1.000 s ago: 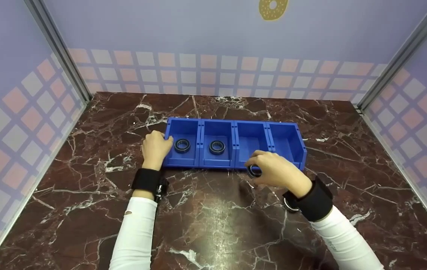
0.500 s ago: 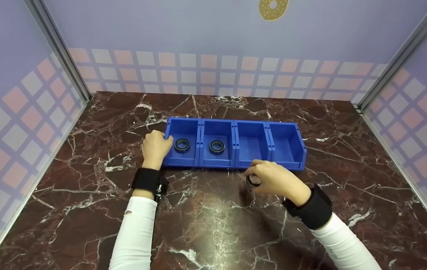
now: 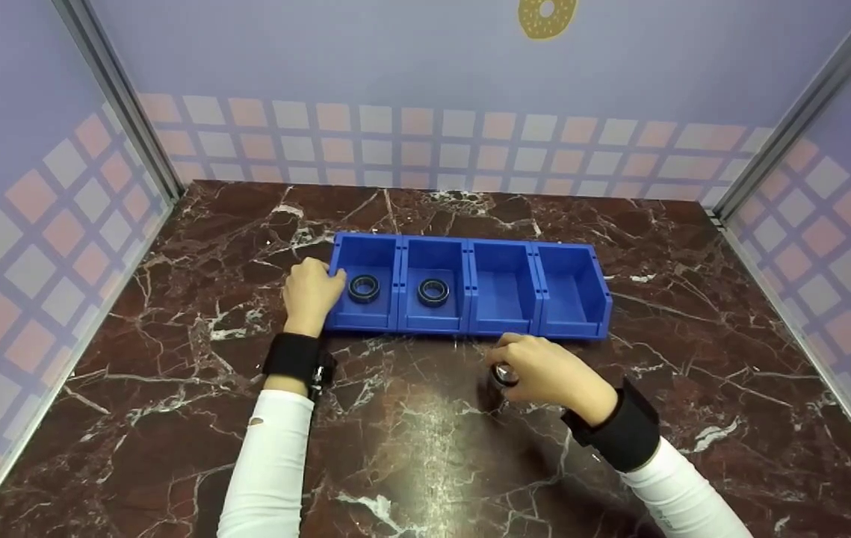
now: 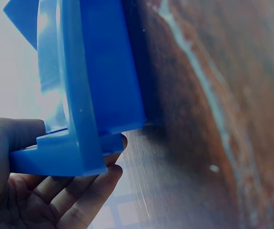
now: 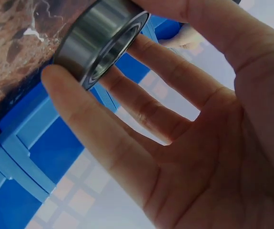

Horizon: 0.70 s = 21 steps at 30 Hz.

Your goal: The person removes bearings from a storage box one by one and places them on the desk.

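A row of blue storage bins [image 3: 506, 327] stands joined side by side on the table. My left hand [image 3: 311, 295] grips the outer wall of the leftmost bin, thumb inside and fingers outside; the left wrist view shows the bin wall [image 4: 79, 105] between them. One ball bearing [image 3: 364, 289] lies flat in the leftmost bin, and another bearing [image 3: 433, 293] in the bin beside it. My right hand [image 3: 548, 377] pinches a third bearing [image 5: 98, 40] between thumb and fingers, its shiny steel outer face showing. This hand is in front of the third bin, on the near side of the row.
The dark red marbled table [image 3: 395, 441] spreads around the bins. A tiled-pattern back wall [image 3: 455, 142] and side walls with metal corner posts [image 3: 754, 127] enclose it.
My right hand has drawn back toward me with the bearing, from over the third bin's front edge to the table before it. The left hand and the bins have stayed in place.
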{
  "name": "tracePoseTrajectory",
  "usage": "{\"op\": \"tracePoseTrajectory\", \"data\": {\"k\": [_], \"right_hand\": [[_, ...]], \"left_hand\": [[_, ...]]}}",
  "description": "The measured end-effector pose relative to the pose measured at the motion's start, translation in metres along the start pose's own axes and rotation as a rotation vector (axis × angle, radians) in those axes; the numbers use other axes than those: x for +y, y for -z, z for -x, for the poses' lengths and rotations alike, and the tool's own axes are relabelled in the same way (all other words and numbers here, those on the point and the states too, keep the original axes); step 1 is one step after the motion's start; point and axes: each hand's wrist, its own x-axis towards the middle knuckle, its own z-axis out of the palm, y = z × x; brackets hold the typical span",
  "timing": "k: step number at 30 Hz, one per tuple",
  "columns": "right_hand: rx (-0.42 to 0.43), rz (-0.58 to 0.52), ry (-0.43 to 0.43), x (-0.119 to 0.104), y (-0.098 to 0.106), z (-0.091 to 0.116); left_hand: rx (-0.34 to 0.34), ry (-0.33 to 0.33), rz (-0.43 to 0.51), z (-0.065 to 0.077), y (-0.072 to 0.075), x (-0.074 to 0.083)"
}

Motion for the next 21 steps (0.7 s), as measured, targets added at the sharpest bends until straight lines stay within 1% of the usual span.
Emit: {"op": "tracePoseTrajectory", "data": {"k": [9, 16, 21], "right_hand": [[-0.035, 0.010, 0.002, 0.000, -0.011, 0.004], [-0.040, 0.032, -0.005, -0.003, -0.018, 0.007], [-0.029, 0.034, 0.003, -0.004, -0.022, 0.008]], "left_hand": [[-0.004, 0.006, 0.001, 0.000, 0.000, 0.001], [0.014, 0.004, -0.002, 0.001, 0.001, 0.001], [-0.001, 0.008, -0.006, 0.001, 0.001, 0.002]]}}
